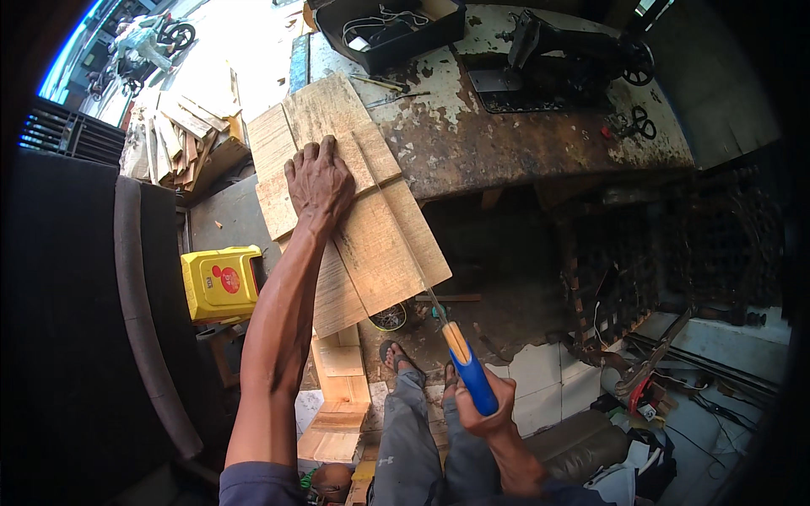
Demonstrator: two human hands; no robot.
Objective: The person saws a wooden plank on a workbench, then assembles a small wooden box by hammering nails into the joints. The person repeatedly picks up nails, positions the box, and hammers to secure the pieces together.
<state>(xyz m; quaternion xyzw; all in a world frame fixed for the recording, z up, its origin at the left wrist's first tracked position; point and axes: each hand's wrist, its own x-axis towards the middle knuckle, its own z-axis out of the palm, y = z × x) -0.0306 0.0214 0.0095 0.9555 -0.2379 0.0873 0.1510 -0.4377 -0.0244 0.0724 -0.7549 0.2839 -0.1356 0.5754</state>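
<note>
Nearest the lens, the left forearm (pixel 283 337) reaches up to the left hand (pixel 321 181), pressed palm-down on a panel of pale wooden boards (pixel 380 253). The hands are well apart: the right hand (pixel 489 405) has its fingers wrapped around the blue-and-wood handle of a saw (pixel 475 378), its blade almost edge-on by the panel's near corner; how deep it sits I cannot tell. The panel appears to rest on the counter (pixel 540 152) at its far end, jutting well past the edge. With only one palm steadying that overhang, a hard stroke could tip or swivel it, pinching the blade; a sideways jump could catch the left hand, and a loose piece could drop toward the sandalled foot (pixel 394 357).
</note>
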